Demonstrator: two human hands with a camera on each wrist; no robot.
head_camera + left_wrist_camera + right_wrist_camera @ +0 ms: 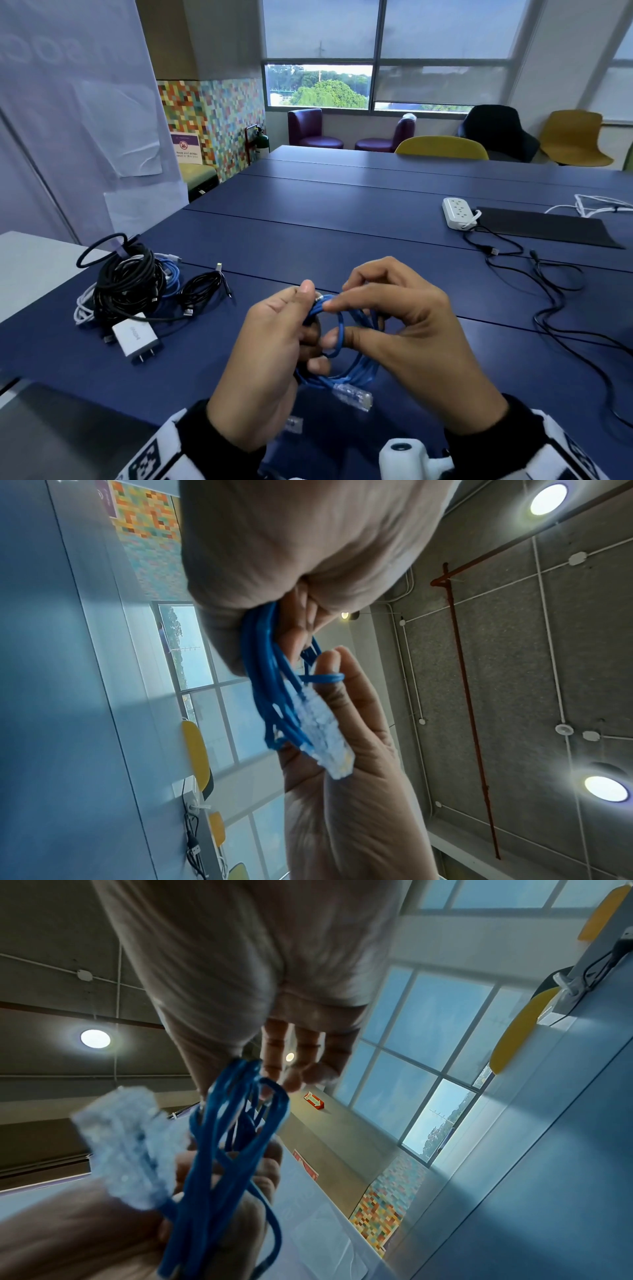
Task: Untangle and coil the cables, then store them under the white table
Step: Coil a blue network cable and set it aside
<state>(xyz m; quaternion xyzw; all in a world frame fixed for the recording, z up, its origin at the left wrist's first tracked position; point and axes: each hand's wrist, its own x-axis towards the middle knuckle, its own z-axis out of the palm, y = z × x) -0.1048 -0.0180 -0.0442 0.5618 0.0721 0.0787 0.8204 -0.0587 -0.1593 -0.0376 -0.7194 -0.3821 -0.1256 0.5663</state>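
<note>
A blue network cable (356,373) hangs in a loose coil between both hands above the dark blue table (342,219). My left hand (310,318) grips the bundled loops on their left side. My right hand (334,323) pinches one strand, which loops over a finger (329,677). One clear plug (354,395) dangles below the coil, and a second clear plug (294,425) shows under my left wrist. In the wrist views the blue strands (263,683) (222,1150) and a clear plug (325,737) (126,1145) lie between the two hands.
A heap of black, white and blue cables (130,287) with a white charger (135,337) lies at the left, next to the white table (30,270). At the right sit a white power strip (459,212), a black mat (548,226) and loose black cables (548,291).
</note>
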